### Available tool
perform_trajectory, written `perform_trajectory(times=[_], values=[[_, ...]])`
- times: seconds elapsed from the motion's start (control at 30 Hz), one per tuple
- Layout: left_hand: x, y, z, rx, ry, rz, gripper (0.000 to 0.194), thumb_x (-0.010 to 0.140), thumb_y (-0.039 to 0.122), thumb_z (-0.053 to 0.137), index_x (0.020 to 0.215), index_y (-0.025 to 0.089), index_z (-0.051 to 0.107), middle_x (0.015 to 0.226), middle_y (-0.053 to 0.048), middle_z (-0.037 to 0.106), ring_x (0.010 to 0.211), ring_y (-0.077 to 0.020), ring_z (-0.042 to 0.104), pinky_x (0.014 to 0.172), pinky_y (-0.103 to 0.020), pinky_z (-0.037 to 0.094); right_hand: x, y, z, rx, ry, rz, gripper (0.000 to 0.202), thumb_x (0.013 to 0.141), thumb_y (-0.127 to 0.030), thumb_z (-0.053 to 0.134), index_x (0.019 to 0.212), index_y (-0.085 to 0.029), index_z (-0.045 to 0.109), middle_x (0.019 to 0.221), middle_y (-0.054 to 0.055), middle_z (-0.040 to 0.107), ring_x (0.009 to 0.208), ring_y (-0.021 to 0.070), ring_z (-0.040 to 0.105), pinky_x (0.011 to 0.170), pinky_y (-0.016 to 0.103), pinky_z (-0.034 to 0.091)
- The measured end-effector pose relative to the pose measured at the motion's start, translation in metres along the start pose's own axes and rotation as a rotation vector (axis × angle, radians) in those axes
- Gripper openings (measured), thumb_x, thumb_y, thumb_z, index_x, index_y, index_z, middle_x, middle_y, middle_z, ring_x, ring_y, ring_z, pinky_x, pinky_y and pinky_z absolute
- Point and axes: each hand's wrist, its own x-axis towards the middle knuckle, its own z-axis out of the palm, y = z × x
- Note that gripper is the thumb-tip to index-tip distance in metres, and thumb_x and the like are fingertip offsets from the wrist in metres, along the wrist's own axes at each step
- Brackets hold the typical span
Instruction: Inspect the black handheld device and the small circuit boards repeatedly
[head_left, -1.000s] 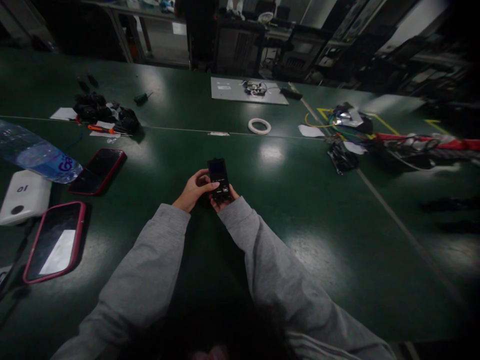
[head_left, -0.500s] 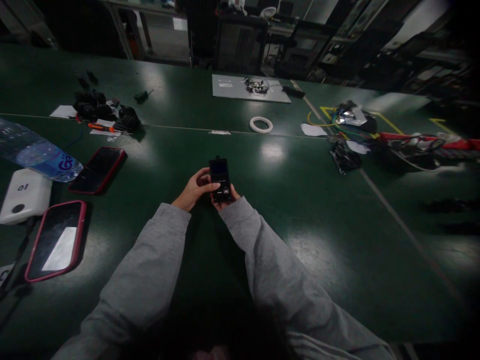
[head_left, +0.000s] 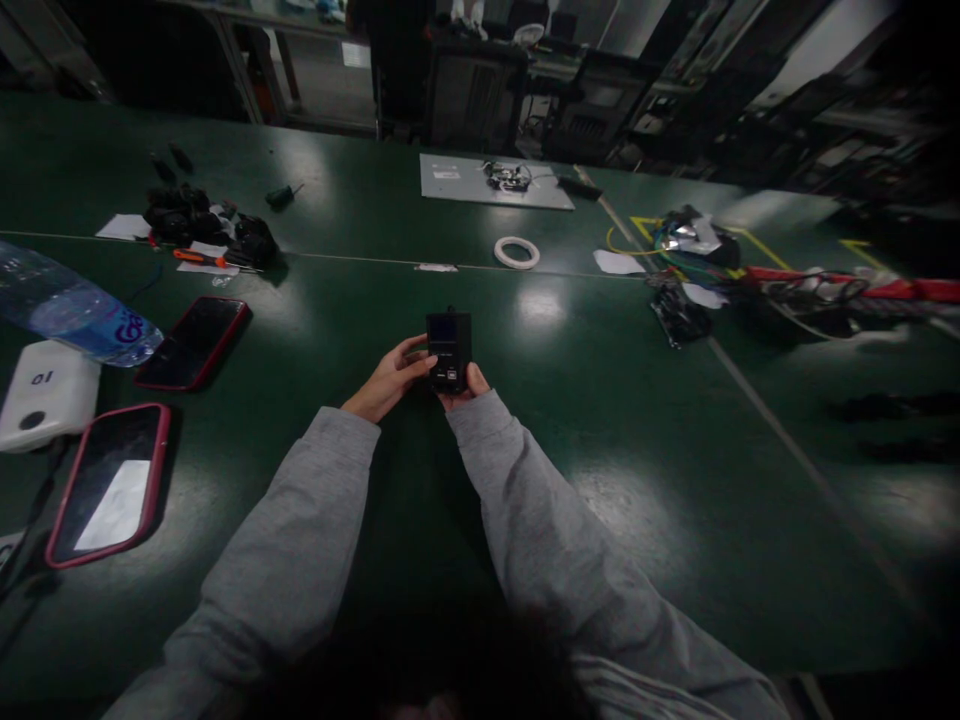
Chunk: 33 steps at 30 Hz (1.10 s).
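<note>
A small black handheld device (head_left: 451,345) with a dark screen and a few small buttons is held upright between my hands, over the middle of the green table (head_left: 585,400). My left hand (head_left: 394,380) grips its left side, the thumb lying across the front by the buttons. From below and the right, my right hand (head_left: 466,388) holds the lower end, thumb on the right edge. Most of the right fingers are hidden behind the device. Grey sleeves cover both forearms.
To the left lie two red-cased phones (head_left: 193,343), a white box (head_left: 49,395) marked 01 and a water bottle (head_left: 82,305). Further off are an orange screwdriver (head_left: 201,259), a white tape roll (head_left: 517,253) and a grey board (head_left: 450,182). Cables (head_left: 810,285) heap at right.
The device has turned so that its right side face now shows, and it sits slightly further right. My right hand has shifted a little with it; my left thumb stays on its front.
</note>
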Motion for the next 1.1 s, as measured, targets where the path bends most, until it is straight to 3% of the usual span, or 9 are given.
perform_trajectory(times=[0.1,0.2,0.37,0.5,0.63,0.77,0.87,1.0,1.1], values=[[0.001,0.0,0.003,-0.087,0.016,-0.006,0.054,0.068,0.038,0.084,0.116,0.024,0.062,0.102,-0.002,0.069,0.089,-0.0135,0.064,0.091,-0.03,0.045,-0.003,-0.006,-0.001,-0.299,0.081,-0.218,0.027,0.078,-0.036,0.072,0.099,-0.027,0.058,0.097,-0.002,0.067,0.087,0.0112,0.064,0.084,0.029,0.054],[-0.001,-0.002,0.009,-0.148,-0.005,-0.064,0.057,0.069,0.053,0.08,0.114,0.024,0.061,0.102,-0.004,0.069,0.094,-0.0171,0.065,0.091,-0.033,0.046,-0.007,-0.008,-0.003,-0.795,0.163,-0.567,0.031,0.076,-0.037,0.073,0.103,-0.024,0.062,0.113,0.005,0.06,0.107,0.0164,0.058,0.105,0.036,0.045],[-0.003,-0.004,0.015,-0.174,-0.024,-0.125,0.066,0.066,0.074,0.07,0.103,0.02,0.064,0.097,-0.009,0.07,0.102,-0.0254,0.064,0.088,-0.039,0.049,-0.013,-0.002,0.002,-1.228,0.024,-0.84,0.04,0.076,-0.038,0.071,0.111,-0.022,0.061,0.119,0.013,0.055,0.119,0.0262,0.051,0.112,0.048,0.038],[-0.003,-0.001,0.012,-0.218,0.05,-0.118,0.07,0.068,0.082,0.058,0.096,0.018,0.065,0.094,-0.01,0.071,0.101,-0.0271,0.065,0.087,-0.04,0.052,-0.019,0.004,0.007,-1.159,-0.115,-0.799,0.055,0.068,-0.041,0.078,0.115,-0.022,0.057,0.119,0.013,0.055,0.118,0.0268,0.05,0.108,0.047,0.041],[-0.004,0.003,0.007,-0.209,0.145,-0.046,0.072,0.071,0.085,0.052,0.103,0.021,0.064,0.091,-0.008,0.071,0.099,-0.0257,0.067,0.083,-0.039,0.054,-0.021,0.005,0.006,-0.898,-0.025,-0.515,0.041,0.081,-0.042,0.068,0.114,-0.023,0.053,0.113,0.008,0.055,0.103,0.0164,0.055,0.092,0.032,0.049],[-0.006,0.001,0.006,-0.202,0.141,-0.018,0.077,0.072,0.086,0.049,0.112,0.022,0.065,0.089,-0.007,0.072,0.097,-0.0242,0.067,0.084,-0.037,0.054,-0.017,0.014,0.009,-0.615,0.016,-0.304,0.028,0.082,-0.039,0.067,0.102,-0.024,0.055,0.095,-0.001,0.062,0.084,0.0103,0.058,0.081,0.023,0.049],[-0.007,-0.003,0.009,-0.16,0.121,-0.084,0.083,0.07,0.089,0.044,0.108,0.019,0.068,0.089,-0.01,0.072,0.098,-0.0257,0.068,0.084,-0.037,0.054,-0.016,0.024,0.013,-0.533,0.02,-0.289,0.028,0.078,-0.038,0.071,0.099,-0.024,0.059,0.099,-0.001,0.065,0.09,0.01,0.06,0.087,0.022,0.048],[-0.008,-0.006,0.013,-0.141,0.119,-0.137,0.087,0.07,0.091,0.042,0.103,0.016,0.07,0.091,-0.012,0.073,0.1,-0.0274,0.068,0.085,-0.037,0.054,-0.021,0.03,0.013,-0.633,0.001,-0.309,0.046,0.079,-0.045,0.068,0.118,-0.024,0.057,0.1,0.001,0.064,0.086,0.0123,0.061,0.087,0.028,0.051],[-0.009,-0.005,0.015,-0.167,0.117,-0.102,0.087,0.07,0.09,0.042,0.106,0.016,0.068,0.094,-0.013,0.073,0.102,-0.0275,0.067,0.086,-0.038,0.053,-0.03,0.019,0.014,-0.765,0.027,-0.434,0.051,0.081,-0.046,0.067,0.127,-0.026,0.057,0.116,0.006,0.06,0.104,0.0165,0.058,0.102,0.035,0.047]])
